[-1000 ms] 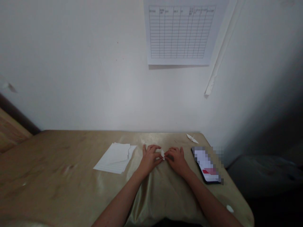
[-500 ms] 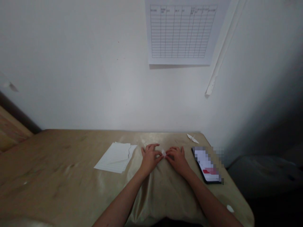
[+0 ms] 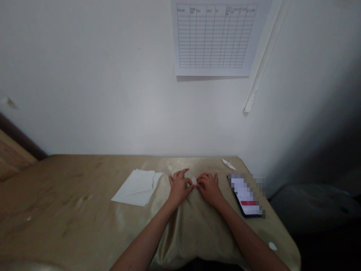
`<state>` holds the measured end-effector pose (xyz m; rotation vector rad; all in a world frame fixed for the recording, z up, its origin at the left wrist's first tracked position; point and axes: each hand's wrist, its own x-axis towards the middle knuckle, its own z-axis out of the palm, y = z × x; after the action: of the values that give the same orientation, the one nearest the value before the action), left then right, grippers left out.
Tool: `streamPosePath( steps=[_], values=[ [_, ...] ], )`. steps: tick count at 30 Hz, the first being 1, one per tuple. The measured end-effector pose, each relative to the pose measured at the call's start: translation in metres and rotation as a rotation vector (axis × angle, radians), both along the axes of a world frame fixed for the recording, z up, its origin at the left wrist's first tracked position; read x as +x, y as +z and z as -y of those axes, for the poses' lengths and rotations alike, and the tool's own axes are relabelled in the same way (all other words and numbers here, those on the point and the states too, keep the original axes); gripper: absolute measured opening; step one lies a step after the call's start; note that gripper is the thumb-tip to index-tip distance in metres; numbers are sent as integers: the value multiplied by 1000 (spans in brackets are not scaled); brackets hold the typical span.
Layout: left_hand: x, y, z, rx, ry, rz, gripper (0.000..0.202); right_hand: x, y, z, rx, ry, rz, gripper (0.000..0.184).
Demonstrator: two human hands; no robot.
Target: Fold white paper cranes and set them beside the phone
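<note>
A small folded piece of white paper (image 3: 194, 181) is pinched between my two hands, just above the table cover. My left hand (image 3: 179, 185) grips its left side with thumb and index finger, the other fingers raised and spread. From the right, my right hand (image 3: 209, 187) pinches the opposite side, its other fingers curled loosely. The fingertips cover part of the paper, so its exact shape is hard to make out. To the left of my left hand lies a stack of white paper sheets (image 3: 135, 187), the top one torn along its right edge.
A phone (image 3: 246, 195) with a lit, blurred-out screen lies right of my right hand. Behind it sits a folded paper crane (image 3: 228, 164). A small white scrap (image 3: 272, 246) rests near the right edge of the cloth-covered table (image 3: 70, 210). A printed chart (image 3: 213, 37) hangs on the wall.
Both hands keep their pinch on the paper and have shifted only slightly. A little more of the paper's pointed top shows between the fingers. The whole view has moved a touch.
</note>
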<state>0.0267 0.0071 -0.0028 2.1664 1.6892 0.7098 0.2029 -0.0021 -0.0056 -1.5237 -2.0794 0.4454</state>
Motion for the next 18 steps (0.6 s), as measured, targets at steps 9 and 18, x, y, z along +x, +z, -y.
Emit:
streamPosePath(
  steps=[9,18],
  values=[
    [-5,1,-1,24,13,16,1,1,-6,-4,-11,-47,-81,16],
    [-4,-2,-2,24,46,6,2,-3,-6,-5,-37,-83,-141,13]
  ],
)
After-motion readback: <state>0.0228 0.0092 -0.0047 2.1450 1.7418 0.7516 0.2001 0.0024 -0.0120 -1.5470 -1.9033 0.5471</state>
